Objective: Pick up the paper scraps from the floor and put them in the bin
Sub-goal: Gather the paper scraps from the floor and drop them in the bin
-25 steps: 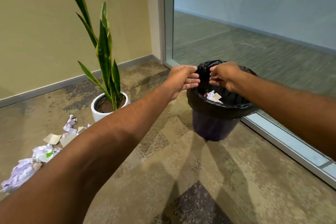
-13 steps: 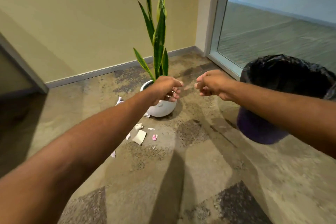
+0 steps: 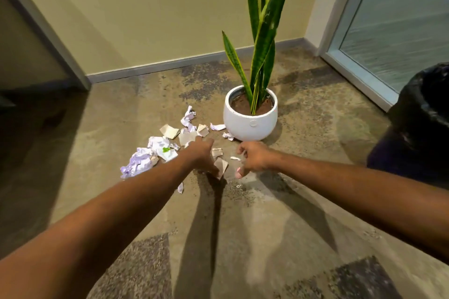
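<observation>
Hands lowered from bin (image 3: 422, 114), fingers (image 3: 215, 170) touching scrap (image 3: 222, 165)

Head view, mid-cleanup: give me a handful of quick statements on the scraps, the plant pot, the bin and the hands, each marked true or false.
1. The torn and crumpled paper scraps lie on the floor left of the round white ceramic plant pot. True.
2. The black-lined waste bin stands at the left edge. False: it is at the right edge.
3. Both hands are over the bin. False: the left hand and right hand reach down among the scraps.
4. The plant pot lies tipped over. False: it stands upright.
5. A beige scrap lies between the two hands. True.
</observation>
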